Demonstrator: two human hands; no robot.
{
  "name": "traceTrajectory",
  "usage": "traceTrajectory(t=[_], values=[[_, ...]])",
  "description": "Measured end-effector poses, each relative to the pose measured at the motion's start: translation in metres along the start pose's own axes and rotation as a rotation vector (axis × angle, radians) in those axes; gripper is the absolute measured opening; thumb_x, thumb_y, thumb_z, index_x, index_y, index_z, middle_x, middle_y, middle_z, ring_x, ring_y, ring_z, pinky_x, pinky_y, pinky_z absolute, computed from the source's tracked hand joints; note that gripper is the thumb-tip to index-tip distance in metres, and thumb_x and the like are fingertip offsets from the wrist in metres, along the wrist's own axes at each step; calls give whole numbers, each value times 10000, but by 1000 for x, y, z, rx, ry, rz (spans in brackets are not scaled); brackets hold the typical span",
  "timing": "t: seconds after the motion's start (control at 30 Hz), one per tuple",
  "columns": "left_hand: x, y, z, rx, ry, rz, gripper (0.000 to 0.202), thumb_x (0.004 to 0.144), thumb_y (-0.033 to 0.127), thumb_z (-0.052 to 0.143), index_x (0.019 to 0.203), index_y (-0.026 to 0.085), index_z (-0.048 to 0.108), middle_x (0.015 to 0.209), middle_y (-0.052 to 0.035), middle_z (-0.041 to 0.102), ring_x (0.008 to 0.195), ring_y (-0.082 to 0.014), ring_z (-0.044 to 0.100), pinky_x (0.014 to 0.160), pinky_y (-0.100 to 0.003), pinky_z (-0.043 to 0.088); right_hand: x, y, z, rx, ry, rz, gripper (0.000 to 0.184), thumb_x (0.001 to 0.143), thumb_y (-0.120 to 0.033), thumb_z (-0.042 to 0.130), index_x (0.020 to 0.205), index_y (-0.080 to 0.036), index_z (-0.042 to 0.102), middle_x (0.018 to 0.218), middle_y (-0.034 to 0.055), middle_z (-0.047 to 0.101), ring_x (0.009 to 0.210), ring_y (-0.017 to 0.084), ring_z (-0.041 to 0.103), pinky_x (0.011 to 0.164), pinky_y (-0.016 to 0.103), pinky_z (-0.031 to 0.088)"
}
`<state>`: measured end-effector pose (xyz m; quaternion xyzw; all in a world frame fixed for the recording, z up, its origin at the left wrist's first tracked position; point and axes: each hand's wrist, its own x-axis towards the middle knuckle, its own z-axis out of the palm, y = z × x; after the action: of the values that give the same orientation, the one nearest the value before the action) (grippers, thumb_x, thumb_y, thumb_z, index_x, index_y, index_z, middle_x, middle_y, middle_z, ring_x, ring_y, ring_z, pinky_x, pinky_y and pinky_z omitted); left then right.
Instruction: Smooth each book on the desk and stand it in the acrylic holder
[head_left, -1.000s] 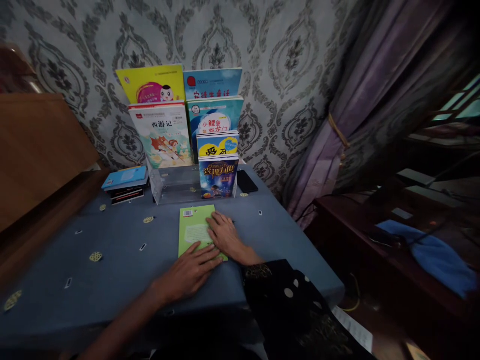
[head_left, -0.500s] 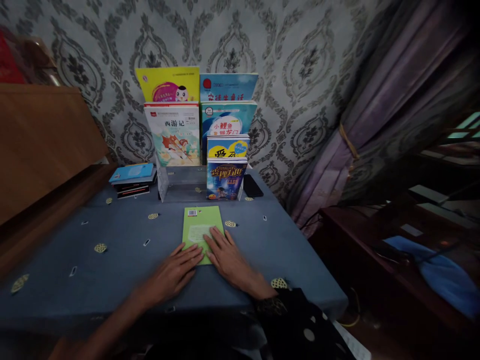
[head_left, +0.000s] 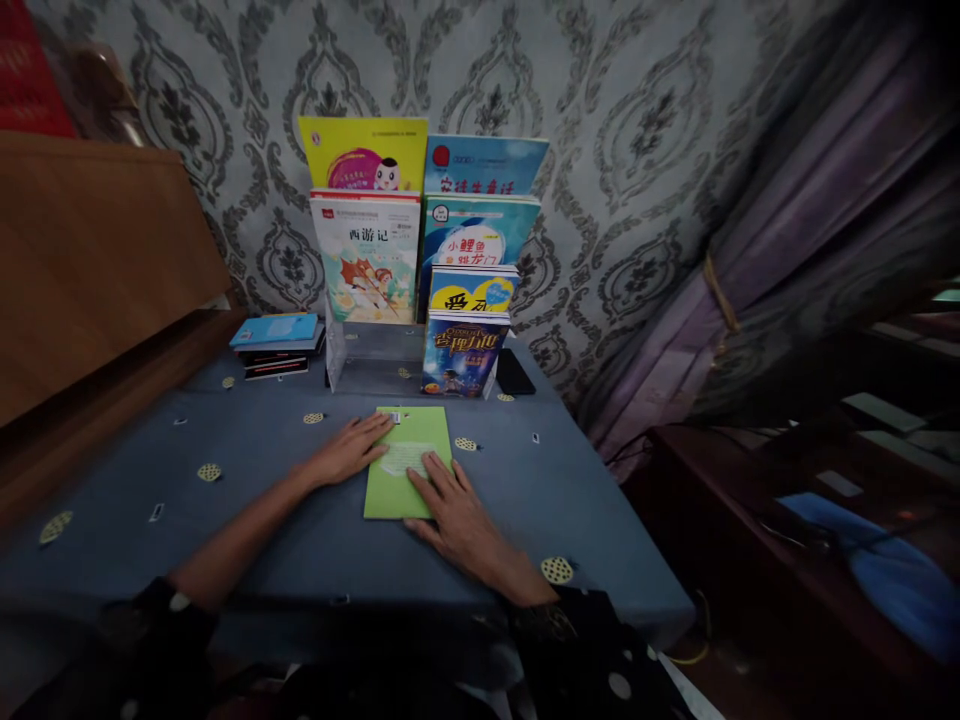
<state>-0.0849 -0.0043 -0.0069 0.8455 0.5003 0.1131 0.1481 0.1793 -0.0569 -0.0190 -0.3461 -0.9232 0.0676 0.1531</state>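
Note:
A light green book (head_left: pixel 390 490) lies flat on the table, its back cover with a barcode facing up. My left hand (head_left: pixel 351 450) rests along the book's upper left edge, fingers stretched out over the barcode corner. On the lower right part of the cover lies my right hand (head_left: pixel 454 505), its fingers extended and slightly apart. Neither hand grips the book. Just beyond it stands a clear display rack (head_left: pixel 375 362) holding several upright books, among them a white-covered one (head_left: pixel 371 265) and a dark blue one (head_left: pixel 463 350).
A small stack of books (head_left: pixel 276 335) sits left of the rack. A black phone-like object (head_left: pixel 515 372) lies to its right. The blue tablecloth (head_left: pixel 262 530) carries a pineapple print. A wooden panel (head_left: pixel 97 260) stands at the left, a purple curtain (head_left: pixel 675 330) at the right.
My left hand has slid up and left, from the book's lower edge to its upper left corner. The right hand stays on the cover. The view has shifted a little.

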Motion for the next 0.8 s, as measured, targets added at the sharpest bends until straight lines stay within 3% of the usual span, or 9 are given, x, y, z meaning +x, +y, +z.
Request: traceTrajectory(t=[0.13,0.27,0.43,0.53,0.67,0.8], values=[[24,-11,1,28,43,-47,569,1017,438,303,1492,134,379,1585,-140,298,1488,-270,225,1190,-488,211,-3,-5,-2,-13,-34,-4,661,945,-533,517,1489,-183,385,1557,186,352,1469,327,268,1166,596,267],[25,-12,3,56,100,-19,557,999,425,345,1444,106,447,1536,-158,397,1446,-266,333,1179,-440,265,-10,-10,-2,5,-31,-18,686,917,-540,567,1489,-209,384,1559,180,349,1470,329,264,1168,607,254],[9,-1,5,88,148,3,518,989,428,384,1408,147,502,1492,-126,473,1399,-248,415,1158,-415,314,-34,-18,-11,75,-88,-89,757,861,-495,668,1496,-211,368,1577,176,312,1477,341,238,1166,637,240],[-6,10,6,75,155,27,487,985,417,410,1395,181,526,1482,-101,490,1385,-240,437,1142,-403,340,-55,-24,-18,134,-109,-160,736,844,-321,713,1492,-245,372,1579,131,332,1469,306,277,1183,598,259],[-28,30,5,60,122,49,465,991,418,411,1382,203,544,1473,-83,503,1367,-229,462,1136,-395,346,-78,-27,-20,183,-45,-187,667,883,-81,546,1494,-276,364,1525,90,439,1435,233,362,1156,490,381],[-45,47,2,35,65,43,467,1004,427,388,1392,216,538,1463,-75,515,1344,-229,490,1114,-387,364,-83,-21,-21,253,87,-258,565,920,-175,546,1465,-250,415,1429,118,550,1350,238,484,1090,476,459]])
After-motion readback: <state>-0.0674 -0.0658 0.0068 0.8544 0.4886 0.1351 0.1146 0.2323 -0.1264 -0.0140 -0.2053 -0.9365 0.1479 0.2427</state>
